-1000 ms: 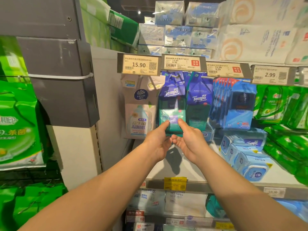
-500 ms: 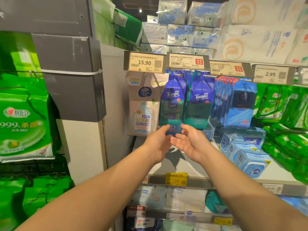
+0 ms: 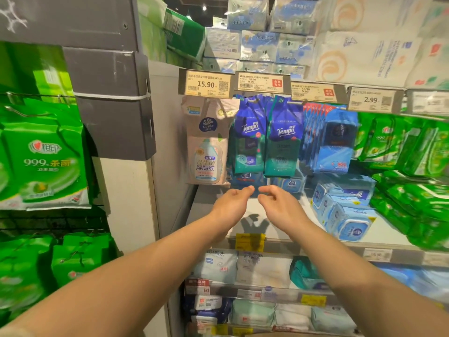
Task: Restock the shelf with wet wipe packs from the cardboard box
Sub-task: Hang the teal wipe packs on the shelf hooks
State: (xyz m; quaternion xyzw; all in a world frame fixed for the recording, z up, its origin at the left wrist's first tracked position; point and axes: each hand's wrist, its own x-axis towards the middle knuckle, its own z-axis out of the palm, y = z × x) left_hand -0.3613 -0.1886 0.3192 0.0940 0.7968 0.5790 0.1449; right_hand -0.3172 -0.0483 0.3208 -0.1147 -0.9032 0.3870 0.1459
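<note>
Wipe packs: two Tempo packs [image 3: 268, 139] hang side by side from a peg at centre frame, under the price tags [image 3: 261, 83]; the left one sits slightly behind the right.
Left grip: my left hand [image 3: 230, 205] is below the packs, fingers loosely curled, holding nothing.
Right grip: my right hand [image 3: 279, 205] is just beside it, thumb and fingers relaxed, also holding nothing; the fingertips of both nearly meet.
Box: no cardboard box that I can make out, only a blurred tan edge at the bottom of the frame.
Risk 1: the left pack looks less square on its peg; if the hole is only half over the hook, I judge a brush from my hands could drop it onto the shelf [image 3: 243, 215].
Risk 2: pulling back carelessly could clip the pink Vinda pack [image 3: 206, 144] hanging just left.
Risk 3: reaching down blind for the next pack may knock the blue packs [image 3: 345, 210] stacked at right.
Change: a second ago both hands pinched a teal pack against the hanging row; now they have let go and dropped lower, and the pack hangs with the others.
</note>
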